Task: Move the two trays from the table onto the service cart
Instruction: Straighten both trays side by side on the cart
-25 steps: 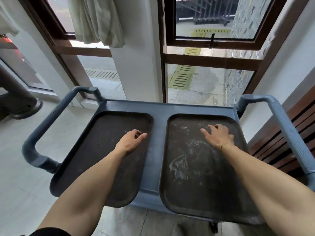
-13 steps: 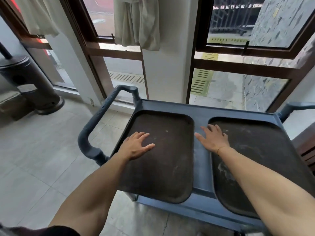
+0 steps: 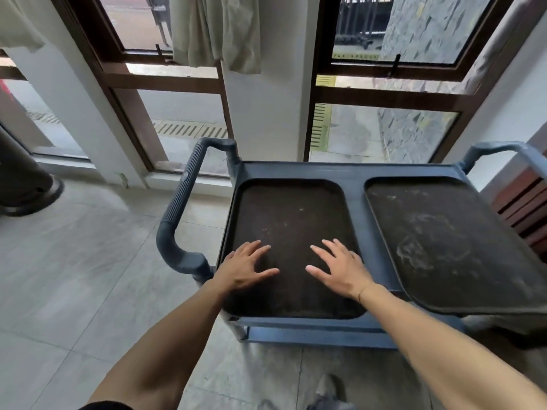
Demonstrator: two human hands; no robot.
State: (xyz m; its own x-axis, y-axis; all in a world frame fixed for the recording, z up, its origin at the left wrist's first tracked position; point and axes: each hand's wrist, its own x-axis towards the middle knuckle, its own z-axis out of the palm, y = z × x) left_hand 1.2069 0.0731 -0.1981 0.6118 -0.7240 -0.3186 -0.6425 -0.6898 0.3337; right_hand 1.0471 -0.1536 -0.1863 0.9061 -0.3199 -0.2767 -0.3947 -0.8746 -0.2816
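trays on cart | right tray cropped | hands spread flat, gripping nothing

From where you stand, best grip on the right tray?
Probably the near rim of the right tray, from the front: it overhangs the cart edge, so fingers of the right hand could hook underneath. Its other edges lie flat on the cart top.

Floor: pale grey stone tiles. Far wall: dark wood-framed windows, white pillar between them. Pale curtain hangs at top centre. Daylight outside; paved ground with drain grates. Dark round base at left.
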